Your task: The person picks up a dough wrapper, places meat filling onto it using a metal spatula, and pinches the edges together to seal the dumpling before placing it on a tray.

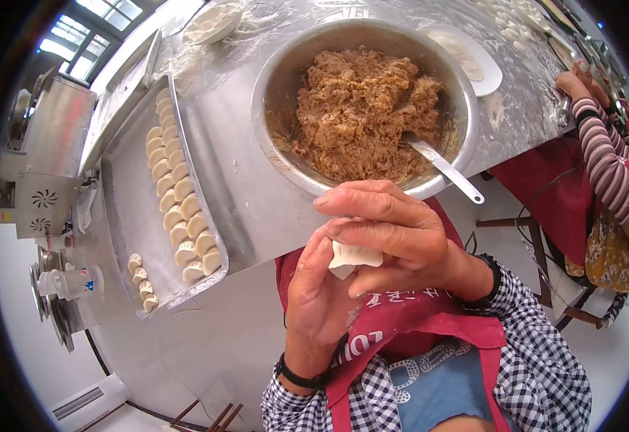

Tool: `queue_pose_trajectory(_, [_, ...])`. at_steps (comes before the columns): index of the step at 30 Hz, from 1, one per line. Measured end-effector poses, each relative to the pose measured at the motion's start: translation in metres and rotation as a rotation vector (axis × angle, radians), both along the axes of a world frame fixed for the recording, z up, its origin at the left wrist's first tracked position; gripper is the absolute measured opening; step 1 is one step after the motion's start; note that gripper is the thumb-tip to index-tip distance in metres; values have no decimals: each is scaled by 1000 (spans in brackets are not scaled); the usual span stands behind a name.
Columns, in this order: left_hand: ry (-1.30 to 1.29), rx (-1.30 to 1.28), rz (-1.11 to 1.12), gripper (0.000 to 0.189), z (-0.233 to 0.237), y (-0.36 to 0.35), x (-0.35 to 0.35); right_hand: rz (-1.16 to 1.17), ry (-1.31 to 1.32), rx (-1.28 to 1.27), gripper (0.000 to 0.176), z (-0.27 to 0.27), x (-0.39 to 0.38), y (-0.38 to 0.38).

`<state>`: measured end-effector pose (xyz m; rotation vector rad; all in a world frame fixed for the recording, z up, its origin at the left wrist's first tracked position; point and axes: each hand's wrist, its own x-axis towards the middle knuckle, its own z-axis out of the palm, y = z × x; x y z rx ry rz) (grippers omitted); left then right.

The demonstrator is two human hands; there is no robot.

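A pale dumpling point(355, 255) sits between my two hands, above the table's front edge. My right hand point(397, 227) is closed around it from the right, fingers curved over its top. From the left, my left hand point(313, 291) presses against the same dumpling; its fingers are partly hidden behind the right hand. Just beyond my hands stands a big metal bowl point(265, 133) of brown minced filling point(365, 108). A white-handled spoon point(450, 173) is stuck in the filling, its handle over the near right rim.
Left of the bowl lies a metal tray point(128, 194) with rows of dumplings point(174, 180). A white plate point(488, 72) with round wrappers is behind the bowl at right. A flour dish point(213, 23) stands at the back left. At far right is another person's hand point(572, 83).
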<state>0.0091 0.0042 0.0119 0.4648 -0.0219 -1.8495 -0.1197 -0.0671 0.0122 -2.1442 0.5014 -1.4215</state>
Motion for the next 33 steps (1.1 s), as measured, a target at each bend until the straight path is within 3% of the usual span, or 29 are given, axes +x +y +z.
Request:
queue_pose_trajectory(3, [-14,1,8,35,-1,1,1,96,-6,-27,42,1,-3,-2])
queue_pose_trajectory(5, [41,-6,2,35,2,1,0,90,-13,-32,32,5,-2,-2])
queue_pose_trajectory(12, [92,26,33,36,3,1,-2,64,92,-164,30,-1,-5,-4])
queue_pose_trajectory(17, [42,-49,-17,33,-6,1,3,122,-34,45,31,-1,-3,0])
queue_pose_trajectory(21, [10,51,28,31,-5,1,1,107,-29,60,30,-1,-4,0])
queue_pose_trajectory(23, [31,-123,-8,30,-7,0,0,119,38,-10,26,1,-6,-2])
queue_pose_trajectory(27, [41,-164,7,29,-12,2,2,119,45,-44,22,-5,-7,-2])
queue_pose_trajectory(29, [11,-149,22,30,-12,2,2,185,-44,222,25,-7,-7,6])
queue_pose_trajectory(33, [-109,-131,13,35,-2,1,0,185,-35,196,24,-3,-11,1])
